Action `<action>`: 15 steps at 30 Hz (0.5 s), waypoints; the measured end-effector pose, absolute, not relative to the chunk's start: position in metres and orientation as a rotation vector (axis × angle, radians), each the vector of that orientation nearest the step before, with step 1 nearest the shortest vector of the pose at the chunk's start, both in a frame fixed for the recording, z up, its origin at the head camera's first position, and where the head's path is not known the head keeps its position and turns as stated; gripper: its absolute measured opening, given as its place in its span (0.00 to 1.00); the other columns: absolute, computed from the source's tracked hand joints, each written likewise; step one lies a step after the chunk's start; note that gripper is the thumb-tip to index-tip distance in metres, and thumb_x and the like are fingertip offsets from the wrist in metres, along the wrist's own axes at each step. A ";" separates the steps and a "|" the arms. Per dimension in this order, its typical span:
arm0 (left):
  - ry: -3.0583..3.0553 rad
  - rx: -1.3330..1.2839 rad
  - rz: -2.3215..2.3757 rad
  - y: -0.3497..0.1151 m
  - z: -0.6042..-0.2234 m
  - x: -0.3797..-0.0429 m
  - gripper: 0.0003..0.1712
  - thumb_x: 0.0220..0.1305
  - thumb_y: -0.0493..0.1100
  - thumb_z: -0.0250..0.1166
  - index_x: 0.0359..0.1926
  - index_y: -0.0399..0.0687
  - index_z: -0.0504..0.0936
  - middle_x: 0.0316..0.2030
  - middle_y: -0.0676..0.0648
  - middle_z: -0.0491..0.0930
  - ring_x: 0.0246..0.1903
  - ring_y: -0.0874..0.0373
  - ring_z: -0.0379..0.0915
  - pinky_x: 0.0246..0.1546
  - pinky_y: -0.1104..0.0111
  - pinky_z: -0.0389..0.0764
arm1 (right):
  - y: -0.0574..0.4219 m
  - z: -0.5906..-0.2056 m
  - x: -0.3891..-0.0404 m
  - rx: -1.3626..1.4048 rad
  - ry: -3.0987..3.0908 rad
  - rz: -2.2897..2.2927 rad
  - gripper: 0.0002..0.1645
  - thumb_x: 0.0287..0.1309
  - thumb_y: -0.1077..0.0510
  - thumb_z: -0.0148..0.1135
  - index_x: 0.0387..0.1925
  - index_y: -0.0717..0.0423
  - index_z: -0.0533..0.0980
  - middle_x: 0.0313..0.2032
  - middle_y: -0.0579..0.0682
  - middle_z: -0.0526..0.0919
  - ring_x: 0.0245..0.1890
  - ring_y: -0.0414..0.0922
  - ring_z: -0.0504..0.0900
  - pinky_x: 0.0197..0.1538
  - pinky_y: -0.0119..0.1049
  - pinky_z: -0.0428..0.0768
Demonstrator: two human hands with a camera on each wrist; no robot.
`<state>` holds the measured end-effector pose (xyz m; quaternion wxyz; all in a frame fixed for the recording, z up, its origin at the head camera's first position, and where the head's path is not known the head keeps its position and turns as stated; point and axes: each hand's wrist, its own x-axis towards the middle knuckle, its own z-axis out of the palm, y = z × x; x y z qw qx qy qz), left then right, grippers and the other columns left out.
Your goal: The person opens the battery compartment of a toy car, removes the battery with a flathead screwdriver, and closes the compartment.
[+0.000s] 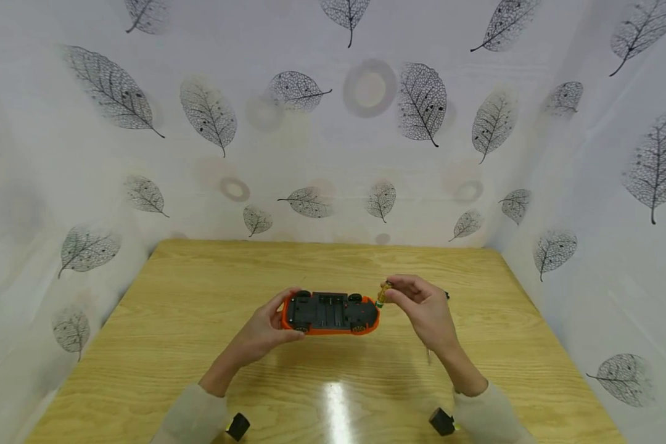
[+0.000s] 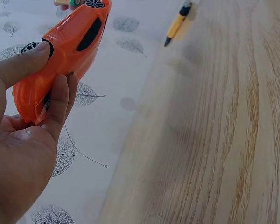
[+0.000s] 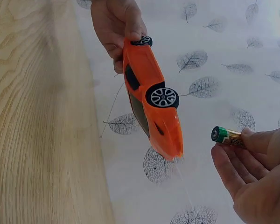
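Observation:
My left hand (image 1: pixel 263 330) grips the rear end of an orange toy car (image 2: pixel 72 56), held above the table with its black underside (image 1: pixel 305 311) facing up in the head view. A rectangular recess (image 1: pixel 332 310) shows in the middle of that underside. Between thumb and fingers, my right hand (image 1: pixel 427 308) pinches a green-and-gold battery (image 3: pixel 227 136). In the head view the battery is close beside the car's other end; the right wrist view shows a gap between them. The left wrist view catches only a sliver of the battery at its top edge.
A yellow-and-black tool handle (image 2: pixel 178 22) lies on the wooden table (image 1: pixel 211 271). In the head view a thin metal shaft (image 1: pixel 428 356) shows beside my right wrist, its other parts hidden. Leaf-patterned white cloth (image 1: pixel 333 160) surrounds the table's back and sides.

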<state>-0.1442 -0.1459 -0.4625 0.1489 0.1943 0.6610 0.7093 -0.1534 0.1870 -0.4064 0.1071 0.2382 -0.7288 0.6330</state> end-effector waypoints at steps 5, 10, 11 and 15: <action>1.861 0.573 2.057 -0.146 -0.461 -0.144 0.51 0.64 0.27 0.70 0.80 0.38 0.50 0.75 0.27 0.53 0.63 0.43 0.74 0.53 0.60 0.84 | 0.204 -0.410 -0.154 0.609 -2.165 1.851 0.15 0.67 0.72 0.64 0.53 0.75 0.78 0.43 0.62 0.87 0.40 0.43 0.88 0.49 0.33 0.86; 1.870 0.560 2.052 -0.147 -0.460 -0.144 0.51 0.64 0.27 0.69 0.81 0.39 0.51 0.75 0.27 0.53 0.63 0.43 0.74 0.52 0.59 0.85 | 0.218 -0.412 -0.154 0.534 -2.169 1.849 0.15 0.67 0.70 0.64 0.53 0.74 0.79 0.42 0.59 0.88 0.38 0.43 0.89 0.49 0.33 0.86; 1.875 0.558 2.050 -0.147 -0.460 -0.144 0.51 0.64 0.27 0.69 0.80 0.39 0.51 0.75 0.27 0.53 0.63 0.43 0.74 0.52 0.59 0.85 | 0.221 -0.412 -0.154 0.517 -2.173 1.848 0.15 0.67 0.70 0.65 0.53 0.74 0.79 0.42 0.58 0.88 0.38 0.43 0.89 0.49 0.33 0.86; 1.890 0.564 2.044 -0.147 -0.460 -0.144 0.50 0.64 0.26 0.70 0.80 0.39 0.51 0.75 0.27 0.54 0.63 0.44 0.75 0.52 0.60 0.85 | 0.231 -0.414 -0.153 0.460 -2.197 1.820 0.15 0.68 0.69 0.65 0.53 0.72 0.80 0.42 0.54 0.89 0.38 0.43 0.88 0.47 0.33 0.86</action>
